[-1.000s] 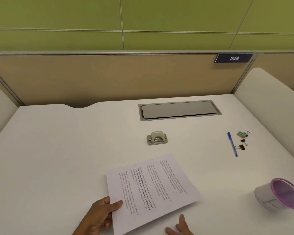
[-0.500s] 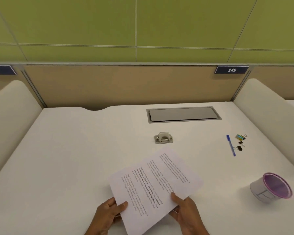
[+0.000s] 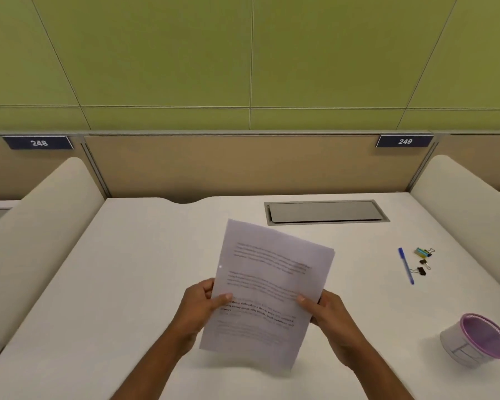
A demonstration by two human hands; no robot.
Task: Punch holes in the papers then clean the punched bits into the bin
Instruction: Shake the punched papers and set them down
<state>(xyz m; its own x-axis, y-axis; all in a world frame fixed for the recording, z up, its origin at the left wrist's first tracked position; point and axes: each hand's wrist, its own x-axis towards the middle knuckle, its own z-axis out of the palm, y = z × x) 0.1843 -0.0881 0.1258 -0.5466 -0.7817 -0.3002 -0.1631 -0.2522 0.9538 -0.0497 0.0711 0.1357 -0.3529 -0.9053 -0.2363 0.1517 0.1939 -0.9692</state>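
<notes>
A thin stack of printed papers (image 3: 267, 287) is held upright above the white desk (image 3: 127, 284), lifted off the surface. My left hand (image 3: 201, 306) grips its left edge with the thumb on the front. My right hand (image 3: 325, 308) grips its right edge the same way. A small punched hole shows near the left margin of the top sheet. The small bin (image 3: 478, 340), white with a purple liner, lies tilted on the desk at the right. The hole punch is hidden behind the raised papers.
A blue pen (image 3: 406, 265) and a few binder clips (image 3: 423, 259) lie at the right. A grey cable hatch (image 3: 326, 212) is set in the desk's back. Padded dividers (image 3: 468, 203) flank the desk; a tan partition stands behind.
The papers went from lying flat under my left hand to being lifted and turned upright in both hands. My right hand came in and took the right edge. The view tilted up.
</notes>
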